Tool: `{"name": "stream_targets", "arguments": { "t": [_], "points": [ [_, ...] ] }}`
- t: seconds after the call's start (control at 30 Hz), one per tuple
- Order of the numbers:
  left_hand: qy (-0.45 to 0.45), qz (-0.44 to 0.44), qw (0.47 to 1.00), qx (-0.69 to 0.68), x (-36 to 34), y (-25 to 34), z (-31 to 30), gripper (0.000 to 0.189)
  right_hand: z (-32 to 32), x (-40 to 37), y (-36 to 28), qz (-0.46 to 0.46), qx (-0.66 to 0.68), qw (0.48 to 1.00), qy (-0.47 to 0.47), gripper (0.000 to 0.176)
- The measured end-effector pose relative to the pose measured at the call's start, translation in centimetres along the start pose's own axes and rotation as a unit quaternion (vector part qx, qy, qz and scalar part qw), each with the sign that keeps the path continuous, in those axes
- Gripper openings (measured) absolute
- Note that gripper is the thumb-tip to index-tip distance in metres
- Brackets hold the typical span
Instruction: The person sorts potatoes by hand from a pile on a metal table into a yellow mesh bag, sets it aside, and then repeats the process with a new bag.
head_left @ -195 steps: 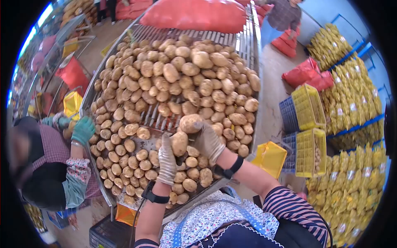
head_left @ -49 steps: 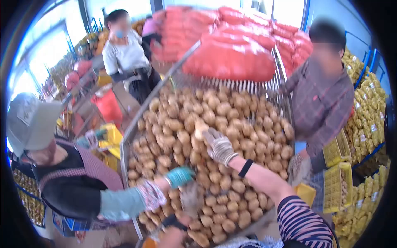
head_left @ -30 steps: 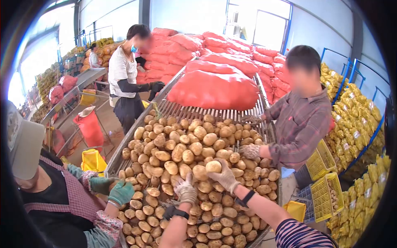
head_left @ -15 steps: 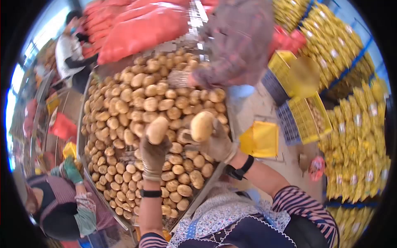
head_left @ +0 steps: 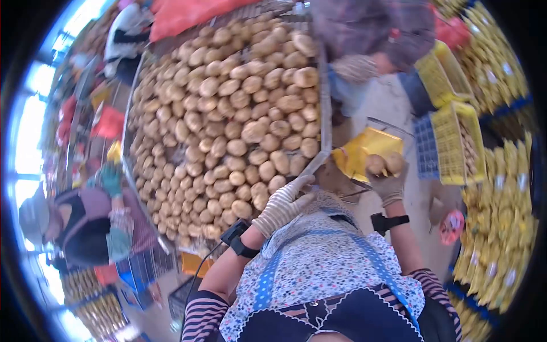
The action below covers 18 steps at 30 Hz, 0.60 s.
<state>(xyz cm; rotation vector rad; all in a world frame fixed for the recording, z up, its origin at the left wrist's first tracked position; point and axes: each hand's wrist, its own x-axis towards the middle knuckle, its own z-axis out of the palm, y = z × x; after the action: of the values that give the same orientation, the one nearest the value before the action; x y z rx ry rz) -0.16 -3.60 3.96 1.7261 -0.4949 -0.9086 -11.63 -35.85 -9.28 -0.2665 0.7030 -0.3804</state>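
Note:
My left hand [head_left: 286, 204], in a striped work glove, lies at the near edge of the potato table, its fingers apart and holding nothing. To the right, my gloved right hand [head_left: 387, 181] grips two potatoes [head_left: 384, 164] over a yellow bag [head_left: 364, 149] beside the table. Many loose potatoes [head_left: 228, 119] cover the metal-edged table [head_left: 326, 108].
Yellow crates [head_left: 456, 139] stand at the right, near stacked yellow sacks [head_left: 496, 216]. A co-worker in a dark plaid top [head_left: 373, 28] stands beyond the table corner. Another co-worker [head_left: 85, 216] is at the left. Red sacks [head_left: 194, 14] lie at the far end.
The view has turned to the right. My right hand has moved off the table to the yellow bag. My left hand has drawn back to the table edge, without its potato. The plaid co-worker's hand has left the pile.

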Motion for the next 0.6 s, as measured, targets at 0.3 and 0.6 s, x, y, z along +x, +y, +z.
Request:
{"name": "stream_targets", "arguments": {
  "t": [0.3, 0.6],
  "points": [
    [0.339, -0.089, 0.924, -0.154, -9.3, -10.3, -3.4, 0.032, 14.8, -0.5, 7.5, 0.032, -0.311, 0.943, -0.112, 0.034],
    [0.473, -0.067, 0.879, 0.01, -12.2, -11.6, -13.6, 0.028, 27.8, 1.4, 34.5, -0.34, -0.822, 0.191, -0.415, 0.04]
  ]
}}
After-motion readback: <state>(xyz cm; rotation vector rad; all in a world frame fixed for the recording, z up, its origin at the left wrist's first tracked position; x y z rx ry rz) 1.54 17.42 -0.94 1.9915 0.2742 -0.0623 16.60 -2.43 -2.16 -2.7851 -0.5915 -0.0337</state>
